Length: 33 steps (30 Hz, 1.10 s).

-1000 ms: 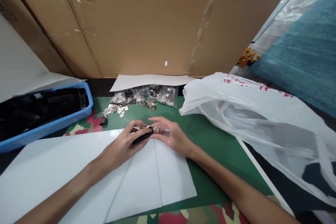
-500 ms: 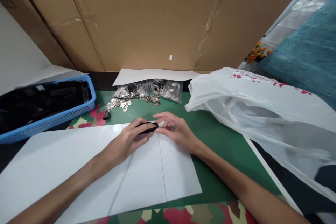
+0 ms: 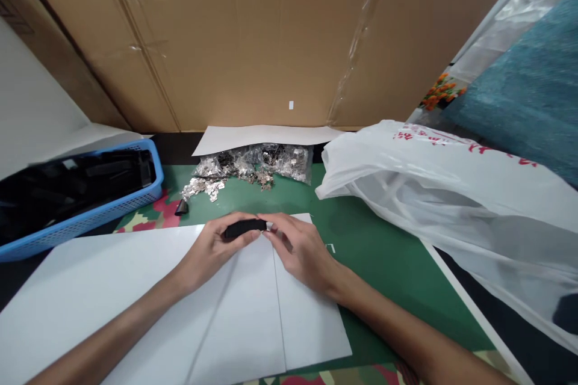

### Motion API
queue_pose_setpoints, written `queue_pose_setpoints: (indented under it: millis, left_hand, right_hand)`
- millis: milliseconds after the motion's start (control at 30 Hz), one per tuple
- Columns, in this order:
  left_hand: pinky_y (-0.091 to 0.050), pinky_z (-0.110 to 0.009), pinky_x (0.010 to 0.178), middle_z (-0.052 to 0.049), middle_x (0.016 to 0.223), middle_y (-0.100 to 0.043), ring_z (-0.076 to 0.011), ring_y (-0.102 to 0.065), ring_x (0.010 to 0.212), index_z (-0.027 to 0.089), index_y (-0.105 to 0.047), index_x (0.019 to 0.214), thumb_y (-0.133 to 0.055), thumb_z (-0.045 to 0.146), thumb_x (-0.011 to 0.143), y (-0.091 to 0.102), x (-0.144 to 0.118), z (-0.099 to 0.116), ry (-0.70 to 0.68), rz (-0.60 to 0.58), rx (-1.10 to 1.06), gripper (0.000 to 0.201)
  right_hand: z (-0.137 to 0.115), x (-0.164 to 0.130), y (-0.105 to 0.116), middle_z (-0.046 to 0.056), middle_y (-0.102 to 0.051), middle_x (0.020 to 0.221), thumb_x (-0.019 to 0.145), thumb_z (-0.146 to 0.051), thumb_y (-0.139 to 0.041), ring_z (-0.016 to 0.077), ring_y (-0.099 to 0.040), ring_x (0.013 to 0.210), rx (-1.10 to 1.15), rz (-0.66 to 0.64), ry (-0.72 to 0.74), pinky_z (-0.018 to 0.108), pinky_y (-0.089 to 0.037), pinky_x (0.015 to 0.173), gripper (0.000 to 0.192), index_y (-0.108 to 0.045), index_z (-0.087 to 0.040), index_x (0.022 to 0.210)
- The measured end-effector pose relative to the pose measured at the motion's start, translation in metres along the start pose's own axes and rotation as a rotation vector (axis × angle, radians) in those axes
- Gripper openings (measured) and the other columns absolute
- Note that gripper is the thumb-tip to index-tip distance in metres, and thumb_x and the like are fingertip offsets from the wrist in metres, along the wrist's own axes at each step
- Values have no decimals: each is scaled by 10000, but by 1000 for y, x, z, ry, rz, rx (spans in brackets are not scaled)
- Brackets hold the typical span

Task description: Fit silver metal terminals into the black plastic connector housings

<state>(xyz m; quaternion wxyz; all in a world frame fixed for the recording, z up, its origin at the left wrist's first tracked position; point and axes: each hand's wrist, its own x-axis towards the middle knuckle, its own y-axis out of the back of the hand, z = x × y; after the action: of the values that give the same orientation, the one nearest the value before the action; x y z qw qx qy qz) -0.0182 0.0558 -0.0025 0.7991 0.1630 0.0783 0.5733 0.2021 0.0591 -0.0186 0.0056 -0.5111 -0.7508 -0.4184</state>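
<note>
My left hand (image 3: 212, 248) is closed round a short, dark black piece (image 3: 245, 228), long and narrow with rounded edges, thumb below and fingers above. At its right end my right hand (image 3: 300, 246) pinches a small silvery piece (image 3: 270, 226), which meets the end of the black one. The fingertips of both hands nearly touch. Both hands are just above a white sheet (image 3: 149, 295). Beyond them lies a pile of small flat metal pieces (image 3: 208, 186), spilling from clear plastic bags (image 3: 295, 163). A dark cone-shaped piece (image 3: 181, 208) rests left of the pile.
A blue basket (image 3: 90, 222) full of black pieces stands at the left. On the right a large white plastic bag (image 3: 374, 156) spreads over the green tabletop (image 3: 383, 252). A tall cardboard wall (image 3: 253, 42) closes off the back.
My left hand has turned the black piece so that a smoother side shows. My right hand has closed in from the right, and a silvery piece now shows in its fingers at the black piece's end.
</note>
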Motion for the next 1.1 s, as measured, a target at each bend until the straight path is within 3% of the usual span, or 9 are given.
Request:
queue_pose_setpoints:
  millis: [267, 467, 633, 833, 1100]
  left_hand:
    - [-538, -256, 773, -40, 1031, -740, -187, -689, 924, 256, -749, 1193, -682, 395, 976, 6, -1, 0, 8, -70, 11, 266]
    - [-505, -230, 682, -29, 1012, -692, -156, -665, 869, 287, -744, 1155, -676, 352, 985, 2, -5, 0, -105, -22, 110, 194]
    - [-505, -199, 675, 22, 918, -641, -125, -640, 814, 307, -608, 1258, -727, 271, 942, -7, -13, -4, -212, 131, 293, 340]
    - [-515, -187, 636, 29, 944, -651, -125, -637, 800, 284, -542, 1179, -734, 274, 927, -10, -17, -6, -174, 165, 311, 317]
    - [-541, -305, 875, -35, 1141, -676, -183, -667, 996, 272, -541, 1297, -623, 242, 999, -9, -14, -2, -291, 105, 434, 311]
  right_hand:
    - [0, 1, 11, -5, -794, 827, 969, -200, -666, 191, -732, 762, 194, -37, -200, 284, -529, 760, 293, -746, -272, 1242]
    - [9, 4, 17, 8, -793, 1131, 997, -230, -626, 144, -708, 762, 268, -60, -113, 275, -541, 771, 314, -729, -307, 1283]
    - [13, 7, 19, -2, -808, 1066, 937, -254, -684, 133, -683, 743, 353, -82, -189, 254, -556, 737, 524, -575, -282, 1449]
    - [13, 9, 18, 30, -790, 950, 969, -284, -624, 161, -701, 795, 386, -110, -218, 270, -548, 719, 269, -720, -212, 1209]
    - [15, 11, 18, 56, -741, 998, 1011, -316, -610, 179, -665, 853, 412, -133, -173, 299, -529, 765, 225, -783, -219, 1119]
